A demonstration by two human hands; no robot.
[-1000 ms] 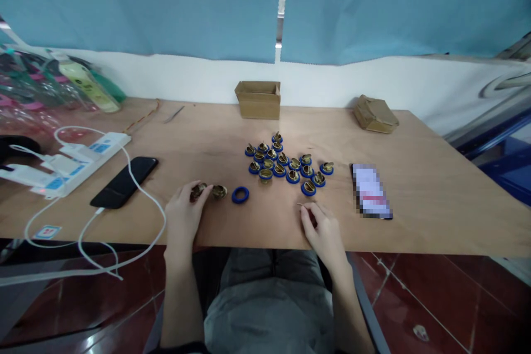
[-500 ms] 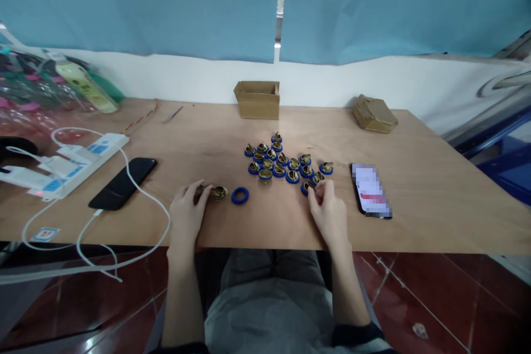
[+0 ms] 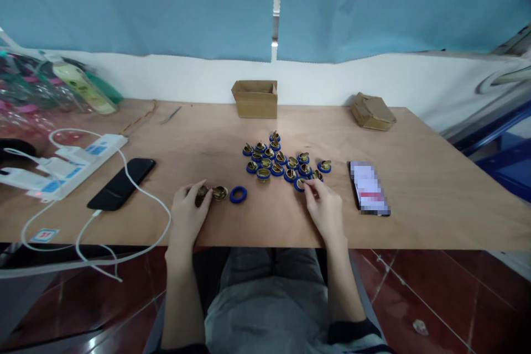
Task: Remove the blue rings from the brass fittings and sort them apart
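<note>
Several small brass parts with blue rings (image 3: 282, 161) lie in a cluster at the middle of the wooden table (image 3: 435, 199). My right hand (image 3: 325, 209) reaches the near edge of that cluster, its fingertips pinched on one ringed brass part (image 3: 300, 182). My left hand (image 3: 188, 213) rests on the table with its fingers curled round a brass part (image 3: 202, 192). Just right of it lie a bare brass part (image 3: 219, 193) and a loose blue ring (image 3: 238, 194).
A black phone (image 3: 123, 182) on a white cable and a white power strip (image 3: 62, 165) lie at the left. Another phone (image 3: 368, 188) lies right of the cluster. An open cardboard box (image 3: 255, 99) and a closed one (image 3: 372, 112) stand at the back. Bottles sit far left.
My right hand moved from the table's near edge up to the cluster and closed its fingertips on a ringed part. My left hand stayed at the brass part.
</note>
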